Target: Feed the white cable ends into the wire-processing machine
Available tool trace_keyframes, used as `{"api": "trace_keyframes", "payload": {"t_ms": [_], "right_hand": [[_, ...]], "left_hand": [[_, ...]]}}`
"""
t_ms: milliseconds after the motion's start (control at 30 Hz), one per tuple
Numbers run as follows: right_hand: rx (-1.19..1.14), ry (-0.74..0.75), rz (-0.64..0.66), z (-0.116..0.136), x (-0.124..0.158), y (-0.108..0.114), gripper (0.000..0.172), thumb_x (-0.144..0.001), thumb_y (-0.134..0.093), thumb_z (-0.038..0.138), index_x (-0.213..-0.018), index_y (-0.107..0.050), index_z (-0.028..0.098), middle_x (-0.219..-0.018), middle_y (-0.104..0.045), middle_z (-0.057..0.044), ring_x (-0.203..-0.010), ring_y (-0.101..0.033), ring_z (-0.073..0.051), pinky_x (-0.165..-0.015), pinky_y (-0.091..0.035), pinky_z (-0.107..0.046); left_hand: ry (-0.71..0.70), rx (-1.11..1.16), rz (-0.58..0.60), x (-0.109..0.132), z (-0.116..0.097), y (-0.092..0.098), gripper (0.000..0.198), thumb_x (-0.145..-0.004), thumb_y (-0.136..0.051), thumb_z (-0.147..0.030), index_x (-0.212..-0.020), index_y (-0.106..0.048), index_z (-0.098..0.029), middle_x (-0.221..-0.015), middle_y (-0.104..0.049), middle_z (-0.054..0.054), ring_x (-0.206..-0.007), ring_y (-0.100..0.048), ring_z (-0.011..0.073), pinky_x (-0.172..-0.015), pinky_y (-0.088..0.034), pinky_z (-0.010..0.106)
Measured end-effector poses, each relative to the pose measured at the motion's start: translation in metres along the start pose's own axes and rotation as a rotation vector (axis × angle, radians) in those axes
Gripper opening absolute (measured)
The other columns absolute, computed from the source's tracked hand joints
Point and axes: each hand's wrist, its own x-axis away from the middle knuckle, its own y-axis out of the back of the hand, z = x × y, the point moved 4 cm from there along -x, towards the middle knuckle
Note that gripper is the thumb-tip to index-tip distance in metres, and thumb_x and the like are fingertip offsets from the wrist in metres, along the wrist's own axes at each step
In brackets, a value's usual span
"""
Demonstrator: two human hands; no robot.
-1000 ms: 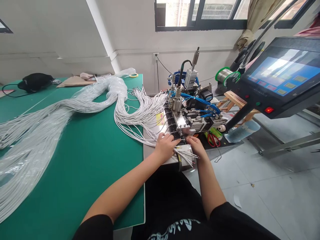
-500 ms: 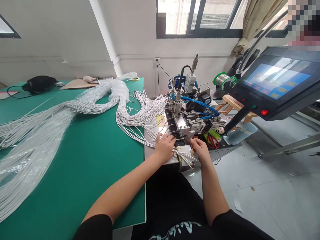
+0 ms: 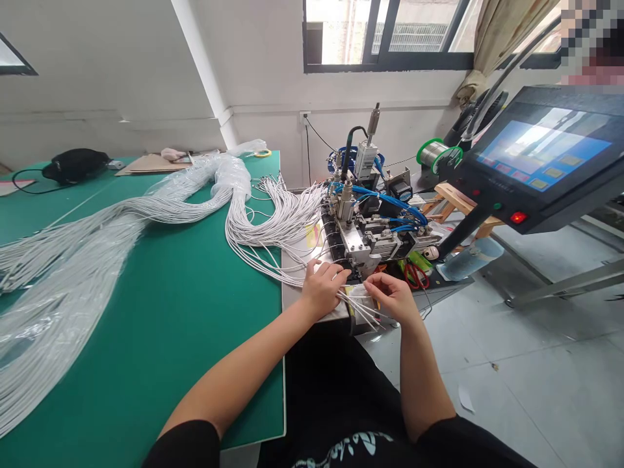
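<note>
**A:** What does the room look like from where you stand?

**B:** White walls, a dark-framed window (image 3: 390, 32) high up, a pale tiled floor (image 3: 536, 377). A long green tabletop (image 3: 160, 312) fills the left side.

**A:** And what lies on it?

**B:** A huge bundle of thin white wires (image 3: 97, 247), partly in clear plastic wrap, sweeps from the near left edge to the far end, then loops back toward the person. Far left, a black bag (image 3: 73, 164) lies on the green surface.

**A:** What is to the right?

**B:** A tilted touchscreen panel (image 3: 541, 156) on a stand, its display lit blue. Between it and the green surface sits a small machine (image 3: 370, 221) with blue hoses and metal blocks. Red-handled scissors (image 3: 414, 274) lie just beside it.

**A:** And the hands?

**B:** The left hand (image 3: 322, 289) rests at the machine's front edge, its grip curled on a fan of white wire ends (image 3: 363, 307) that spreads toward the right. The right hand (image 3: 392, 296) is just beside it, its grip narrow, thumb and forefinger pinching one wire out of that fan.
</note>
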Motion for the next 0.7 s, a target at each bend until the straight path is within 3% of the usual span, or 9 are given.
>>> {"api": "trace_keyframes", "payload": {"t_ms": [233,700], "right_hand": [[0.26,0.138,0.129,0.022,0.004,-0.006,0.017,-0.085,-0.061,0.033,-0.089,-0.069,0.018,-0.074,-0.067,-0.002,-0.056,-0.051,-0.012,-0.054,-0.041,-0.024],[0.281,0.131,0.136,0.025,0.004,-0.008,0.021,-0.087,-0.059,0.036,-0.089,-0.07,0.019,-0.08,-0.071,-0.004,-0.063,-0.058,-0.015,-0.058,-0.045,-0.025]], "left_hand": [[-0.032,0.031,-0.011,0.0,-0.001,0.001,0.032,-0.081,-0.05,-0.014,-0.11,-0.062,-0.021,-0.099,-0.069,0.003,-0.085,-0.062,0.0185,-0.092,-0.028,0.041],[-0.067,0.073,0.077,0.0,-0.001,-0.002,0.035,-0.079,-0.048,-0.013,-0.111,-0.06,-0.02,-0.098,-0.069,0.003,-0.087,-0.063,0.0178,-0.091,-0.03,0.038]]}}
